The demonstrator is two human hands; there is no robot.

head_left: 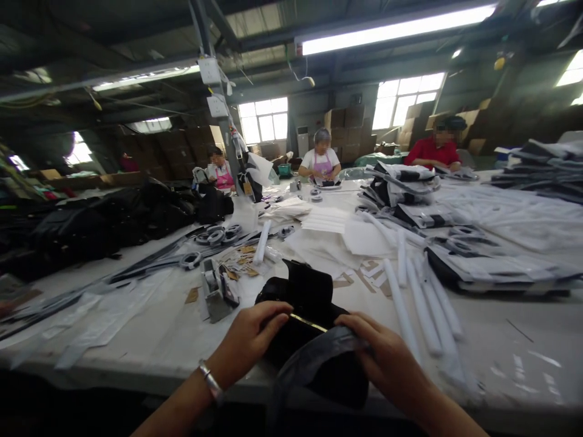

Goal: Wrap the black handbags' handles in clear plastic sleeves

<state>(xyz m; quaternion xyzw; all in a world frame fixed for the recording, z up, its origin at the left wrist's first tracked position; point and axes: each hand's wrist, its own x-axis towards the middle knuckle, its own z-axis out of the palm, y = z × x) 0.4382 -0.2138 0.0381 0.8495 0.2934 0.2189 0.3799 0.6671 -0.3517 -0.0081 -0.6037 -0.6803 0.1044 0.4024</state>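
The black bag (310, 303) lay at the near edge of the bench (501, 340), low in the middle of the frame. The left hand (250, 340) was closed in a pinch on the bag's edge, right at the gold zipper (308, 323). The right hand (387, 358) was curled shut over the other side, where a clear plastic wrap (314, 358) lay across the bag.

To do this well, both hands should keep the cloth flat and tight, so the zipper line stays straight and nothing gets caught in it.

The zipper's pull was hidden under the left fingers (277, 315). The bottom of the bag was dark and hard to make out. The white paper rolls (410, 303) sat just to the right.
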